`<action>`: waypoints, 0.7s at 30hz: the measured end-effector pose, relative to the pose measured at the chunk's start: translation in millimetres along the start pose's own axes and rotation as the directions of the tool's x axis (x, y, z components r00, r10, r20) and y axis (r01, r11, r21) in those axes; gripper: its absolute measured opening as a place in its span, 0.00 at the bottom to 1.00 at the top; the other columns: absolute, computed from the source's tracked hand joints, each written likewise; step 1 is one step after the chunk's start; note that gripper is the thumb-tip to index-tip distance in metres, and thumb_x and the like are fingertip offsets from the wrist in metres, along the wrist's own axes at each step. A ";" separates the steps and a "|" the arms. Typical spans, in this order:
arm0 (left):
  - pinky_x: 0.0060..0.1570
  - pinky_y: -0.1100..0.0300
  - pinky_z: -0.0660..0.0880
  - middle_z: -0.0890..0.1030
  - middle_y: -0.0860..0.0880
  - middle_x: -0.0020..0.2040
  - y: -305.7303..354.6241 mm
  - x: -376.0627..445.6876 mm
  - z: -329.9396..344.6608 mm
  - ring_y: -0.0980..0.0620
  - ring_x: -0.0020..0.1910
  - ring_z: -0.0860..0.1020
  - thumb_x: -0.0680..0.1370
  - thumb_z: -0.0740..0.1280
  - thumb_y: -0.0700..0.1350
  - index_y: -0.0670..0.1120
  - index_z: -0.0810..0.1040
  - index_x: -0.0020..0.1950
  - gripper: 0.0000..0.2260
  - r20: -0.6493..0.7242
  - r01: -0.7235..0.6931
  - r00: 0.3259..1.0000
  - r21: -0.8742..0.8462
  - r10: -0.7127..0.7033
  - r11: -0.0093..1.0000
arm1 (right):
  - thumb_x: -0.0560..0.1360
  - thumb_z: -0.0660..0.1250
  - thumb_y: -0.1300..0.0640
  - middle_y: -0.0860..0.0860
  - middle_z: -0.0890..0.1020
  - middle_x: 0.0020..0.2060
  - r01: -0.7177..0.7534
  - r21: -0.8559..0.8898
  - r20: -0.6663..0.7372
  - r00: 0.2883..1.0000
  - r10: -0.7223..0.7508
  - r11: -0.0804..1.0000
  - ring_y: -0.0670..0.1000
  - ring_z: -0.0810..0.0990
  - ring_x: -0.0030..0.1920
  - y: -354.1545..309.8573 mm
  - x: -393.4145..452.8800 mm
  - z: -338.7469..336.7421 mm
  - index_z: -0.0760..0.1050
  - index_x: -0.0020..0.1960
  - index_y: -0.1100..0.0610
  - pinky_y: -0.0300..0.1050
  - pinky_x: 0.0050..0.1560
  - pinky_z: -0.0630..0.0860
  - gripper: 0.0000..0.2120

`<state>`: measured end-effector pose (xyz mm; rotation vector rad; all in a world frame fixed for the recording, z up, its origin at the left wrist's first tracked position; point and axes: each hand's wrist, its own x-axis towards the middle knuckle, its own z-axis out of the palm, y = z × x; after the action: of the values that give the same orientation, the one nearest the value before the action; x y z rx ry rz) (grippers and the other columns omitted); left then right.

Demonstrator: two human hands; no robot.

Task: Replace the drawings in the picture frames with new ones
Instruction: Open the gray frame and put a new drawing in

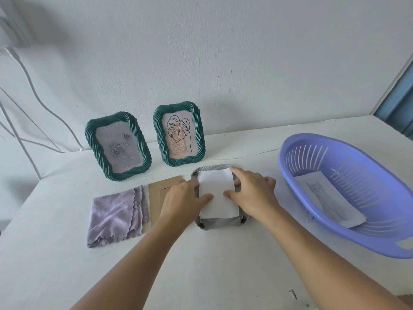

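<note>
White table (67, 265) vs a pale wall, w/ cables hanging at far left. Two green frames stand upright near the wall: the left frame (118, 147) shows a grey rose drawing, the right frame (178, 133) a leaf line drawing. Both look assembled, prob. finished or waiting their turn; can't tell which.

Third frame (218, 223) lies face down in the middle of the table, its grey back up, so the opening is reachable from above. White sheet (218, 193) sits on that opening, blank side up; likely the new drawing going in face down, though its printed side isn't visible. Left hand (181, 200) rests at the sheet's left edge, thumb pressing on the paper, other fingers loosely bent beside the frame. Right hand (252, 191) spans the right edge, index finger reaching to the top corner, thumb on the sheet lower down. Neither hand closes around anything; both seem to be pressing and squaring the paper into the recess.

Brown backing board (159, 198) lies just left of the frame, partly under the left hand, handy for going back on next. Purple cloth (116, 217) lies beside it, touching or overlapping its left edge, prob. for wiping glass. Purple basket (348, 193) at right holds another sheet w/ a faint sketch (326, 198), maybe a removed drawing or a spare.
</note>
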<state>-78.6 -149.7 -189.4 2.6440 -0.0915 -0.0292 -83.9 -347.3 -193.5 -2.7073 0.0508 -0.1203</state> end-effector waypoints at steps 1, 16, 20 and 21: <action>0.35 0.57 0.65 0.75 0.50 0.43 -0.4 0.1 -0.4 0.49 0.43 0.76 0.74 0.72 0.61 0.52 0.76 0.47 0.13 0.000 0.002 1.000 -0.015 -0.002 1.000 | 0.73 0.70 0.40 0.42 0.80 0.51 -0.019 0.039 0.013 1.000 0.019 0.999 0.51 0.78 0.56 -0.1 0.4 -0.9 0.68 0.71 0.41 0.52 0.55 0.62 0.28; 0.43 0.57 0.72 0.79 0.58 0.42 -3.3 -1.2 -1.1 0.55 0.46 0.78 0.72 0.76 0.54 0.55 0.77 0.61 0.19 -0.025 0.033 0.999 -0.182 -0.038 0.983 | 0.74 0.74 0.50 0.37 0.79 0.45 -0.118 0.369 0.054 0.993 0.106 0.922 0.43 0.78 0.50 1.5 -2.6 -1.1 0.66 0.72 0.38 0.53 0.64 0.67 0.31; 0.45 0.56 0.73 0.79 0.60 0.43 -2.2 -1.9 -1.3 0.56 0.47 0.78 0.73 0.75 0.54 0.55 0.76 0.61 0.18 -0.023 0.034 0.999 -0.206 -0.039 0.978 | 0.75 0.73 0.52 0.39 0.80 0.46 -0.080 0.407 0.010 0.997 0.083 0.910 0.41 0.80 0.48 0.6 -2.1 0.4 0.67 0.72 0.38 0.53 0.65 0.70 0.29; 0.44 0.56 0.74 0.80 0.59 0.42 -2.3 -1.9 -1.6 0.58 0.46 0.78 0.74 0.75 0.54 0.55 0.76 0.61 0.18 -0.026 0.033 0.999 -0.213 -0.040 0.977 | 0.75 0.73 0.53 0.40 0.80 0.46 -0.071 0.430 0.012 0.997 0.073 0.900 0.42 0.80 0.49 1.3 -1.5 1.7 0.67 0.72 0.38 0.53 0.64 0.72 0.29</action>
<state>-80.3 -146.9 -189.0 2.4315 -0.0274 -0.0102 -85.3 -347.7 -195.6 -2.2576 0.1123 -0.1011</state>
